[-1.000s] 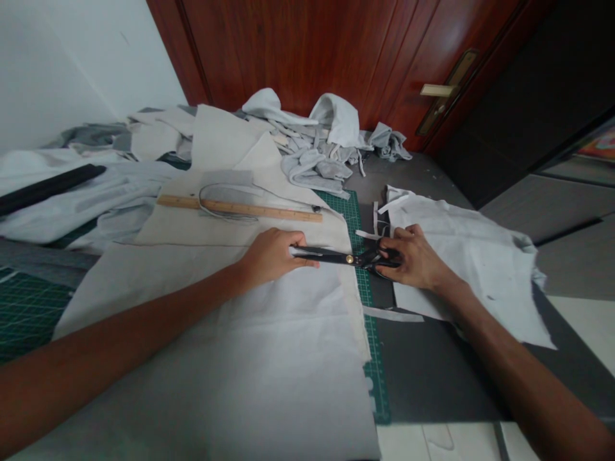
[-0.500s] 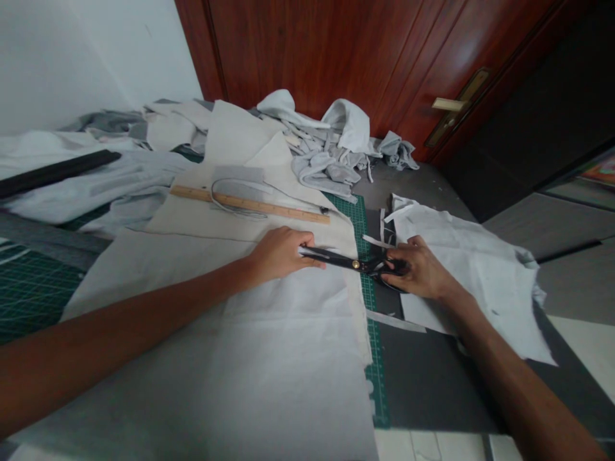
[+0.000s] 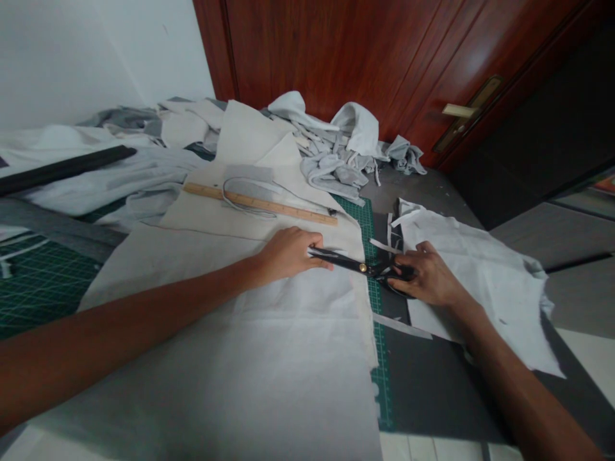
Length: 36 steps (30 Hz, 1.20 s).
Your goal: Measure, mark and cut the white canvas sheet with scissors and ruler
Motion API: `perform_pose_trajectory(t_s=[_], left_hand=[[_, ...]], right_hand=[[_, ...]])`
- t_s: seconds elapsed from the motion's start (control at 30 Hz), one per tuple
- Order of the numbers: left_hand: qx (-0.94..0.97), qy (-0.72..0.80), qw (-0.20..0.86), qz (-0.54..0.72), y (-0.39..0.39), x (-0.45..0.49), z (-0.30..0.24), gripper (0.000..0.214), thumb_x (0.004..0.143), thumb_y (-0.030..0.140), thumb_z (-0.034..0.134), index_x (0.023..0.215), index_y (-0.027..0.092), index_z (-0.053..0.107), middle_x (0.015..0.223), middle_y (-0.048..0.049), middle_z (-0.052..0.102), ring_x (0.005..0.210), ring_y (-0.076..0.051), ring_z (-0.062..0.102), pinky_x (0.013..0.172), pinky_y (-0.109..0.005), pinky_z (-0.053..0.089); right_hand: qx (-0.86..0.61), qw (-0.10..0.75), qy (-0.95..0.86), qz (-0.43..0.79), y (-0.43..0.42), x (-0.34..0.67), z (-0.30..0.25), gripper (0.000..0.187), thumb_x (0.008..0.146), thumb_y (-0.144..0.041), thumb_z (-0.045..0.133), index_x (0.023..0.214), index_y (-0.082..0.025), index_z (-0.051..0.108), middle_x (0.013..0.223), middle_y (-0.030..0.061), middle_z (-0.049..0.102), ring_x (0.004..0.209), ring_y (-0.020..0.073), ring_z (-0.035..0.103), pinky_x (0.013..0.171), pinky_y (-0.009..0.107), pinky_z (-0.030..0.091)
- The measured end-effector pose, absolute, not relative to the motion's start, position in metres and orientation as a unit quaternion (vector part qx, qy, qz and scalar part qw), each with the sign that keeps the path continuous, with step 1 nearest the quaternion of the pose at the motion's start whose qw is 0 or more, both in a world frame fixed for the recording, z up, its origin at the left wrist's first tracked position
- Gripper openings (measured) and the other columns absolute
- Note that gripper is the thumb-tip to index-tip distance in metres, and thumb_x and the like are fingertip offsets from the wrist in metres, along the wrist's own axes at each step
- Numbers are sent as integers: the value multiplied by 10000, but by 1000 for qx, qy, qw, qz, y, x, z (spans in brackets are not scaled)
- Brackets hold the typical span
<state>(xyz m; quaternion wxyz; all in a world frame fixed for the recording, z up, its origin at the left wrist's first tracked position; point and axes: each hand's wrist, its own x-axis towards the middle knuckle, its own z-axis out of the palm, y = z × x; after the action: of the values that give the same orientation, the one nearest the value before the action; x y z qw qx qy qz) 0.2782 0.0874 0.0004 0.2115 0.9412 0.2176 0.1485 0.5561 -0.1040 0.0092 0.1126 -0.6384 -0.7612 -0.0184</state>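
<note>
My right hand [image 3: 429, 274] is closed around the handles of black scissors [image 3: 364, 266] with a brass-coloured pivot screw. Their blades point left and lie over the upper part of a large white cloth [image 3: 288, 358]. At the blade tips, my left hand [image 3: 293, 253] is closed, its thumb and fingers pinching the cloth; the very tips are partly hidden by the fingers. Just beyond the left hand, a wooden ruler [image 3: 302, 212] rests on cream pattern pieces [image 3: 192, 211], with a looped narrow strip [image 3: 250, 209] across it.
A green cutting mat [image 3: 383, 378] shows along the cloth's right edge. Beside my right arm lies another white fabric piece [image 3: 480, 262], near thin cut strips [image 3: 403, 325]. Fabric scraps [image 3: 331, 173] are heaped against a brown door [image 3: 327, 57]. More fabric [image 3: 158, 166] is piled at left.
The whole scene has shifted slightly right in view. Both hands, the scissors and the cloth keep nearly the same positions relative to each other.
</note>
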Motion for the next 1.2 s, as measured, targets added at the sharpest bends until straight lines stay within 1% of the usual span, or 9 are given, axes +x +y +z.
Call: perform_pose_trajectory(t_s=[0.37,0.6,0.87,1.13,1.2], left_hand=[[946,210,193,152,88,277,-2,418,799,620,786,867,219,689,768,18,705,742,-186,619,627,-271,278],[947,203,197,152,88,277,-4,418,814,627,769,881,222,694,793,9,719,755,-195,628,619,-278,270],[947,200,195,159,89,276,-4,403,825,623,759,880,228,697,782,9,710,736,-188,629,613,-280,286],[959,184,174,131,91,275,-3,455,830,673,723,930,231,691,811,5,723,771,-207,652,638,-279,300],[962,173,170,125,94,273,0,437,858,657,701,956,231,689,843,-2,730,791,-209,660,649,-275,315]], right_hand=[[-614,119,-780,-25,-105,561,6,432,981,-586,540,752,-220,555,624,-1,643,539,172,534,776,400,328],[-615,121,-779,-22,-105,562,6,428,973,-587,553,755,-220,577,616,4,636,555,187,531,744,398,323],[-628,123,-768,-11,-105,561,7,421,954,-591,565,728,-236,564,592,10,631,571,204,535,729,393,331],[-620,119,-775,-6,-104,563,5,410,973,-553,562,733,-222,573,625,10,651,565,185,525,756,390,332],[-622,121,-774,-4,-104,563,5,426,975,-564,553,726,-219,574,629,11,651,579,187,537,753,388,328]])
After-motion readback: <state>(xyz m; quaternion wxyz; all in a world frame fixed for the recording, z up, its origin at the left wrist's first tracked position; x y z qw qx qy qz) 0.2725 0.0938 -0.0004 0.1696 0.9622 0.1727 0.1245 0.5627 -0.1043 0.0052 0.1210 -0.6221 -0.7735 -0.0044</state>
